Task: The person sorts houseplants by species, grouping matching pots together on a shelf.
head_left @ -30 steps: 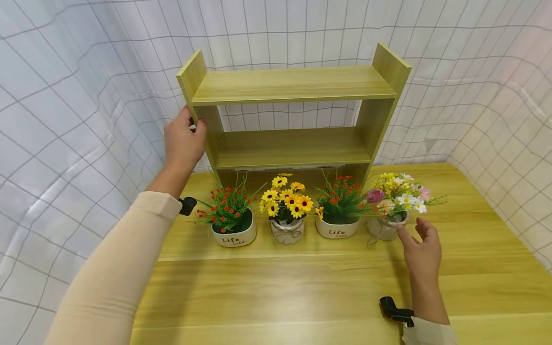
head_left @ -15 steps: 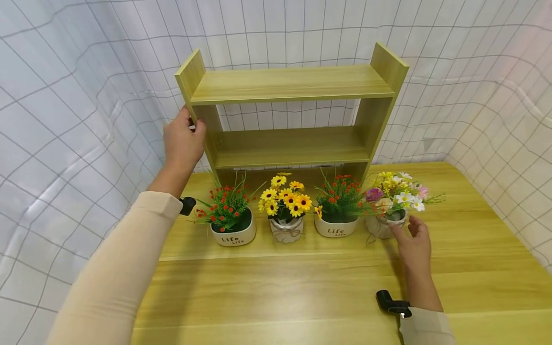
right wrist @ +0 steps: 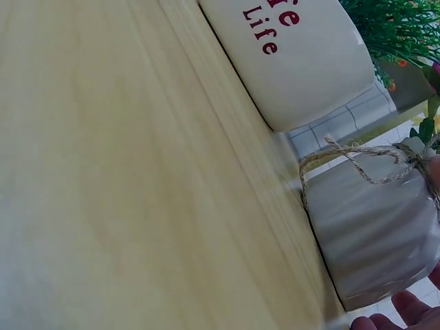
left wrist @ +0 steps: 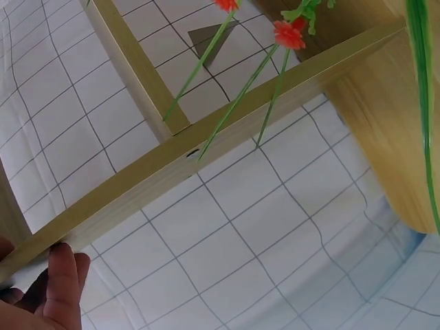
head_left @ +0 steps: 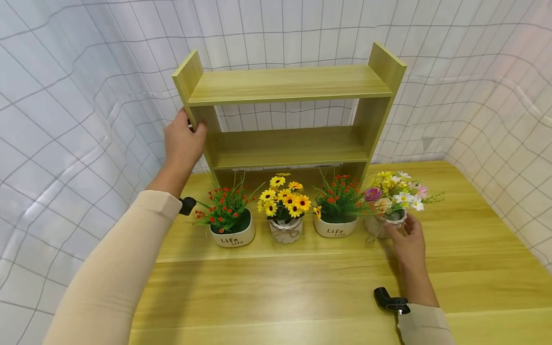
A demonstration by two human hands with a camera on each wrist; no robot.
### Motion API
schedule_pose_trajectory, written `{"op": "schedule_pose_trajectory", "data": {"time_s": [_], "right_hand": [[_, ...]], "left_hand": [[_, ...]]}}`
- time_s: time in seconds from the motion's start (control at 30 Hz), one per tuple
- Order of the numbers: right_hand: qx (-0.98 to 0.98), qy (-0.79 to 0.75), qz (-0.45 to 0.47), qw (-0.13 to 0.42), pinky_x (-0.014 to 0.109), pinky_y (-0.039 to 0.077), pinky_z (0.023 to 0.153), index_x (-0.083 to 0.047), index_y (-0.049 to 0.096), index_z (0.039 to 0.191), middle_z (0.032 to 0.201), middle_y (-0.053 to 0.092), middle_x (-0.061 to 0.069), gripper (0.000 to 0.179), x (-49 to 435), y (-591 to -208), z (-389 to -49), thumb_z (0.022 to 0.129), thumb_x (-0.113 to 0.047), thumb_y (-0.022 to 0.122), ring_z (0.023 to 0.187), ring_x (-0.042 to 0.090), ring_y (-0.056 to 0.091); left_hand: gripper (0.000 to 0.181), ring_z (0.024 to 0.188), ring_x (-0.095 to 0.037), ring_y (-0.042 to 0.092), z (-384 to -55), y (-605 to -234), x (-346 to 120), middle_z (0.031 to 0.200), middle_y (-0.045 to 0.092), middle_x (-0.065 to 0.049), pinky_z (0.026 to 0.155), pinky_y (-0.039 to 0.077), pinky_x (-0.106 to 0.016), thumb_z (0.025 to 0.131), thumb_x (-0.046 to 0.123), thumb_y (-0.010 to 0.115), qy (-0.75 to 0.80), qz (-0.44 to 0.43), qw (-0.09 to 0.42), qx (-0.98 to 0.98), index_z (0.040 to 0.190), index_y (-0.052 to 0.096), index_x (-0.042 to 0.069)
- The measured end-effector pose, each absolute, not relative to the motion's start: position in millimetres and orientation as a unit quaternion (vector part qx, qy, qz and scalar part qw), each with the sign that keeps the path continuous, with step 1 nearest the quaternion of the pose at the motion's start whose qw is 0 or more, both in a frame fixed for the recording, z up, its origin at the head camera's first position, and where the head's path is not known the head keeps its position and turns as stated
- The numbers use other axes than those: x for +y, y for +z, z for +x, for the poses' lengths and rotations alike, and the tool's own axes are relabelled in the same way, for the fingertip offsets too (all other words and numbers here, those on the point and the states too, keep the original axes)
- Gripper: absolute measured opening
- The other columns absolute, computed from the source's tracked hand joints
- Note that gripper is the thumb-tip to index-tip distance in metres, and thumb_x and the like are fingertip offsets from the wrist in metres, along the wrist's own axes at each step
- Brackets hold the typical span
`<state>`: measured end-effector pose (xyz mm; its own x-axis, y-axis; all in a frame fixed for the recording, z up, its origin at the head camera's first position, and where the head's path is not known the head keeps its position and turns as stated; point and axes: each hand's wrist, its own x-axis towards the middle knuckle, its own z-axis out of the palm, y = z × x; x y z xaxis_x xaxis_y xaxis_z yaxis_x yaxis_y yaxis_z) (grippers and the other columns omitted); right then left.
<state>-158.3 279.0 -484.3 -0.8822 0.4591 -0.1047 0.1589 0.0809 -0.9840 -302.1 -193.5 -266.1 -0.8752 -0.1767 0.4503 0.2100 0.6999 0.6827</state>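
Note:
My left hand [head_left: 184, 143] grips the left side panel of a wooden shelf [head_left: 289, 82], thumb at the front edge and fingers on the outer face. In the left wrist view, fingers [left wrist: 63, 285] lie against that panel. My right hand [head_left: 409, 242] holds the rightmost flower pot [head_left: 374, 226], a whitish ribbed pot with twine and mixed yellow, white, pink and purple flowers. Its thumb is at the front near the rim, the other fingers round the right side. In the right wrist view the pot [right wrist: 375, 220] stands on the table, with fingertips [right wrist: 409, 307] beside its far side.
Left of the held pot stand a white "Life" pot [head_left: 335, 229] with red flowers, a twine-tied pot [head_left: 286, 232] of yellow flowers and another "Life" pot [head_left: 233, 238]. All line up before the shelf on the wooden table [head_left: 276, 287]. Gridded white curtains [head_left: 487, 72] surround it.
My right hand has moved left and slightly forward, from beside the rightmost pot to round its right side. My left hand stays on the shelf's side panel.

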Motion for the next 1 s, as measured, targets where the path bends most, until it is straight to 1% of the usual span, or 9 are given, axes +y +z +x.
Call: {"op": "schedule_pose_trajectory", "data": {"time_s": [0.13,0.27,0.43,0.53,0.63,0.77,0.83,0.9,1.0], "right_hand": [[-0.723,0.649,-0.203,0.121,0.049,0.028,0.113,-0.009,0.017,0.158,0.160,0.022,0.013,0.081,278.7,-485.1,-159.9,0.095,-0.022,0.067,0.147,0.029,0.017],[-0.724,0.650,-0.194,0.128,0.045,0.033,0.111,-0.008,0.018,0.157,0.159,0.025,0.013,0.080,277.9,-486.5,-161.8,0.095,-0.019,0.067,0.146,0.028,0.021],[-0.726,0.649,-0.185,0.130,0.047,0.032,0.111,-0.010,0.017,0.157,0.158,0.025,0.013,0.082,276.2,-489.4,-164.4,0.094,-0.020,0.069,0.145,0.028,0.023],[-0.722,0.655,-0.180,0.131,0.048,0.032,0.111,-0.012,0.016,0.158,0.158,0.025,0.012,0.082,275.3,-490.7,-165.5,0.094,-0.017,0.068,0.144,0.028,0.025],[-0.720,0.658,-0.176,0.130,0.041,0.034,0.108,-0.014,0.015,0.158,0.156,0.027,0.011,0.082,274.6,-491.4,-166.3,0.095,-0.014,0.067,0.142,0.028,0.028],[-0.719,0.660,-0.175,0.127,0.024,0.039,0.097,-0.017,0.014,0.158,0.152,0.030,0.010,0.082,273.8,-491.7,-167.3,0.095,-0.014,0.066,0.140,0.027,0.032],[-0.718,0.662,-0.174,0.127,0.018,0.039,0.091,-0.018,0.014,0.159,0.150,0.031,0.010,0.082,273.3,-491.7,-168.3,0.095,-0.014,0.066,0.139,0.027,0.033],[-0.717,0.664,-0.172,0.127,0.015,0.040,0.089,-0.018,0.013,0.159,0.150,0.032,0.010,0.083,272.7,-491.7,-169.1,0.095,-0.014,0.066,0.138,0.027,0.034],[-0.717,0.664,-0.172,0.125,0.015,0.040,0.088,-0.018,0.012,0.159,0.151,0.031,0.011,0.084,272.4,-491.8,-170.6,0.095,-0.014,0.066,0.138,0.027,0.034]], "left_hand": [[0.040,0.112,-0.031,0.065,-303.0,-267.8,-194.4,0.129,0.063,-0.015,0.084,0.055,-0.046,0.101,0.025,0.045,-0.385,-0.010,0.239,-0.891,0.135,0.056,0.007],[0.040,0.113,-0.032,0.064,-302.4,-269.4,-194.5,0.131,0.062,-0.016,0.085,0.055,-0.046,0.102,0.026,0.043,-0.386,-0.010,0.238,-0.891,0.135,0.055,0.007],[0.039,0.111,-0.032,0.065,-304.1,-271.6,-194.4,0.127,0.064,-0.017,0.085,0.055,-0.046,0.102,0.025,0.044,-0.380,-0.011,0.253,-0.890,0.134,0.056,0.006],[0.038,0.110,-0.032,0.066,-304.9,-271.9,-193.5,0.123,0.066,-0.019,0.084,0.055,-0.046,0.101,0.023,0.045,-0.373,-0.016,0.263,-0.890,0.132,0.057,0.005],[0.036,0.110,-0.033,0.066,-305.4,-271.7,-192.5,0.121,0.067,-0.020,0.084,0.055,-0.047,0.101,0.021,0.046,-0.369,-0.022,0.271,-0.889,0.130,0.058,0.004],[0.035,0.111,-0.034,0.065,-305.1,-271.7,-192.0,0.121,0.066,-0.020,0.086,0.054,-0.048,0.101,0.020,0.046,-0.370,-0.027,0.276,-0.887,0.128,0.058,0.002],[0.035,0.112,-0.034,0.064,-304.7,-271.9,-192.4,0.121,0.066,-0.020,0.086,0.054,-0.048,0.101,0.020,0.046,-0.369,-0.027,0.276,-0.887,0.128,0.058,0.002],[0.034,0.113,-0.034,0.064,-304.4,-272.4,-193.0,0.121,0.066,-0.020,0.087,0.054,-0.048,0.101,0.021,0.046,-0.368,-0.025,0.275,-0.888,0.128,0.058,0.002],[0.034,0.112,-0.035,0.064,-304.2,-273.6,-193.9,0.121,0.066,-0.021,0.086,0.054,-0.048,0.101,0.021,0.046,-0.366,-0.021,0.273,-0.890,0.126,0.058,0.001]]}}
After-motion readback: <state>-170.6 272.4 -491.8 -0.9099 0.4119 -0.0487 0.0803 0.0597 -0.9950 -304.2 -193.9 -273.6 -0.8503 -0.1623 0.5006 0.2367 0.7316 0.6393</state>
